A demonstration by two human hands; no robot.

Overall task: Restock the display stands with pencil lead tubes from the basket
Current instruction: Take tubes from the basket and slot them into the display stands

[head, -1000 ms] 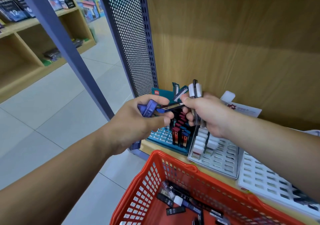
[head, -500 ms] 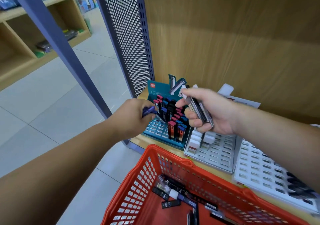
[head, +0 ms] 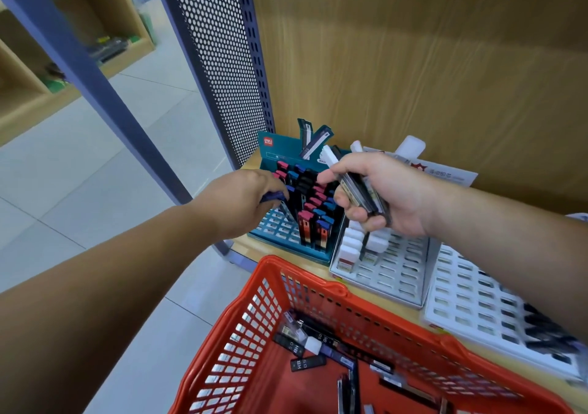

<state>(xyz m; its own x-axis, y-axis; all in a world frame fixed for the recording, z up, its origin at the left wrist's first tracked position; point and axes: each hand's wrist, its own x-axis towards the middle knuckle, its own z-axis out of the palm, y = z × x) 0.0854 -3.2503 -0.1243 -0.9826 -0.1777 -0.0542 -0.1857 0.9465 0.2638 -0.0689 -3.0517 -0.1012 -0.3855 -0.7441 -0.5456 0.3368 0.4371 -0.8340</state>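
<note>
My left hand point(head: 243, 197) pinches a blue-capped lead tube point(head: 274, 196) and holds it down at the left side of the teal display stand point(head: 280, 232), which carries several red- and blue-capped tubes. My right hand point(head: 378, 192) hovers over the gap between the teal stand and the grey stand point(head: 391, 273), gripping a bundle of lead tubes point(head: 356, 184) with white caps poking out at the top. The red basket point(head: 318, 286) sits below, with several loose tubes point(head: 307, 362) on its bottom.
A white display stand point(head: 471, 305) lies at the right, with dark tubes in its lower rows. A perforated blue metal panel point(head: 219, 63) and a wooden back wall point(head: 413, 63) bound the shelf. Tiled floor and another wooden shelf unit point(head: 63, 47) are to the left.
My left hand took a blue-capped tube away from the right hand's bundle and lowered it to the teal stand. My right hand tilted its bundle and stayed above the stands.
</note>
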